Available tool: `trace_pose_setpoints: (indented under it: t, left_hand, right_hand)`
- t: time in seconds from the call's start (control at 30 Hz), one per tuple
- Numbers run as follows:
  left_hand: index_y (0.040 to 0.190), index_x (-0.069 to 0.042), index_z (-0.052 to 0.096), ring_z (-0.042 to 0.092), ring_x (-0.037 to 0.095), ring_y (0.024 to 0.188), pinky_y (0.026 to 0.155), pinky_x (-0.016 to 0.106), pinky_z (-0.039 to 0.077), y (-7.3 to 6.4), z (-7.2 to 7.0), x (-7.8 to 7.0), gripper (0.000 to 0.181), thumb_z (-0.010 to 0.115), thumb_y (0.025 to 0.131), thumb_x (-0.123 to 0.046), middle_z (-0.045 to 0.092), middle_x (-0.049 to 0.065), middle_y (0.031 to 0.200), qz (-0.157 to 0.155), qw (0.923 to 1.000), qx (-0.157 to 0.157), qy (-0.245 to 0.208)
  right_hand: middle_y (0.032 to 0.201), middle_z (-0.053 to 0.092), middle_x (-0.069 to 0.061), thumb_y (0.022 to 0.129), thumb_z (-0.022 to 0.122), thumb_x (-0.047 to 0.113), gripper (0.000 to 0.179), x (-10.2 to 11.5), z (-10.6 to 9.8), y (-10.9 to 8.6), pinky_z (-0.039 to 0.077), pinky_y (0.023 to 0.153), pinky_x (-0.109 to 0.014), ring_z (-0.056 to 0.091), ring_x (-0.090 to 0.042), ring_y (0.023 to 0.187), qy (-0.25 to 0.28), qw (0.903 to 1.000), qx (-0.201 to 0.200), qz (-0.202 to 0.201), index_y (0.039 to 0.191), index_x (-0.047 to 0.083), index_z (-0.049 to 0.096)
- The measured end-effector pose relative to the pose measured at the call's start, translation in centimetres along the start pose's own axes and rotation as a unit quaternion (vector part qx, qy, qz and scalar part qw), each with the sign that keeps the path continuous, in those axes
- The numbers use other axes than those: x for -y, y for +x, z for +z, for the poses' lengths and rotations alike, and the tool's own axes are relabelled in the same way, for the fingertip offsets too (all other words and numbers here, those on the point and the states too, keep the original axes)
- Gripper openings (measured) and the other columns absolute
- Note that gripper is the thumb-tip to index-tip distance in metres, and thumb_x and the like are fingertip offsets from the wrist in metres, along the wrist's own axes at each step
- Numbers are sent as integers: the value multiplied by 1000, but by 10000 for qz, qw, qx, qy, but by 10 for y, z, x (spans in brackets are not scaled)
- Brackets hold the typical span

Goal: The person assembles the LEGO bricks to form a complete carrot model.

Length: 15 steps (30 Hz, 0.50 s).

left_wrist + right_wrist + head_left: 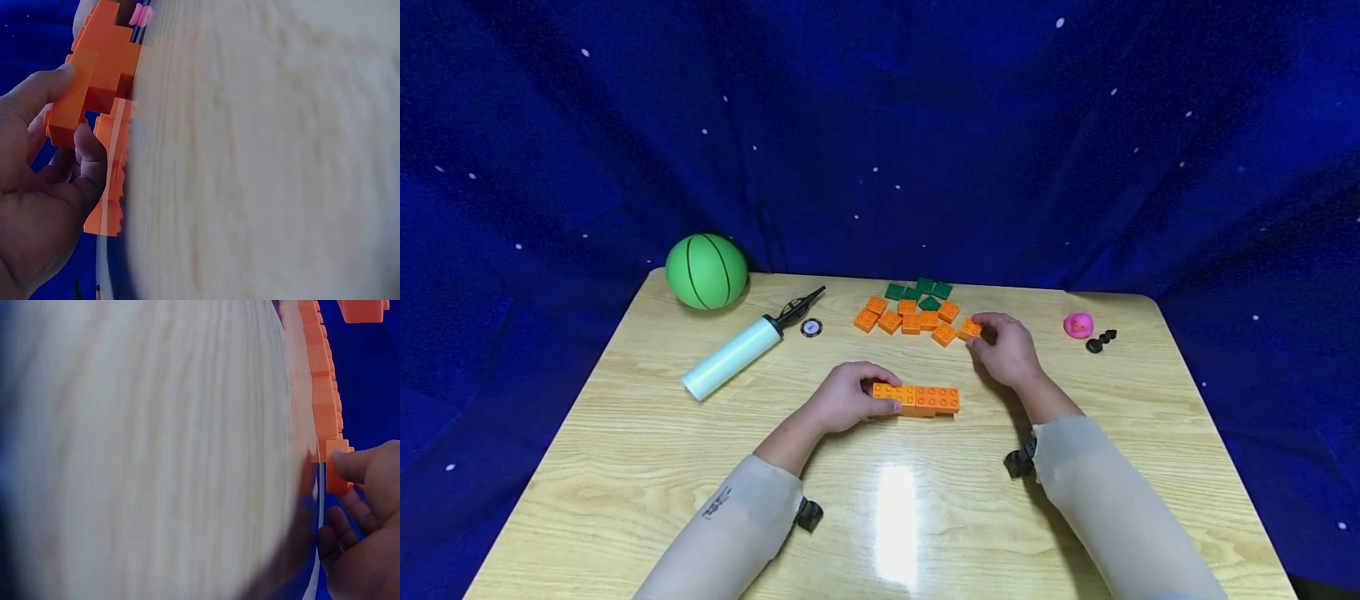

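An assembly of joined orange toy bricks [936, 401] is held by my left hand [852, 398], which pinches its left end between thumb and fingers. In the left wrist view this brick assembly [103, 62] has a stepped underside and is raised off the table. My right hand [1009, 354] pinches a single orange brick [969, 329] at the right end of the loose orange bricks [911, 322]. The right wrist view has the thumb on that brick [337, 465], beside a row of others. Behind the orange ones lie several dark green bricks [924, 286].
On the left are a green ball [707, 272], a white hand pump [732, 358] with a black end, and a round black-and-white chip [811, 327]. A pink rubber duck [1078, 325] and a small black object [1101, 341] sit at right on the wooden table [647, 483].
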<state>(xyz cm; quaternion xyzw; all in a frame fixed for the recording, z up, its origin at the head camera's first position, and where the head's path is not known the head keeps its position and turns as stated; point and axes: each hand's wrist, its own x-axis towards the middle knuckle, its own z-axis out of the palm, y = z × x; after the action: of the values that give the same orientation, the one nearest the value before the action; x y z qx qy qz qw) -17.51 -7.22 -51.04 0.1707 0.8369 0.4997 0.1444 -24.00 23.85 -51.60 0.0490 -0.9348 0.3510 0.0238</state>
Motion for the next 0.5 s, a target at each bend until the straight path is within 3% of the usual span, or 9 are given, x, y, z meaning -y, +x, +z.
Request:
trace_pose_setpoints:
  t: [0.33,0.5]
  left_hand:
    - [107,-27,79,52,20,75,67,34,45,0,0,-1,26,89,84,-26,64,-1,92,41,10000,-18,11]
    - [107,-28,79,52,20,75,67,34,45,0,0,-1,26,89,83,-26,64,0,91,49,10000,-13,17]
  right_hand:
    - [137,61,-19,98,72,17,38,0,-5,-11,42,108,-54,55,-40,127,170,9998,-40,-125,134,5,65]
    - [133,63,-18,98,72,17,37,-1,-7,-17,45,103,-54,58,-38,118,195,9996,-82,-210,133,6,66]
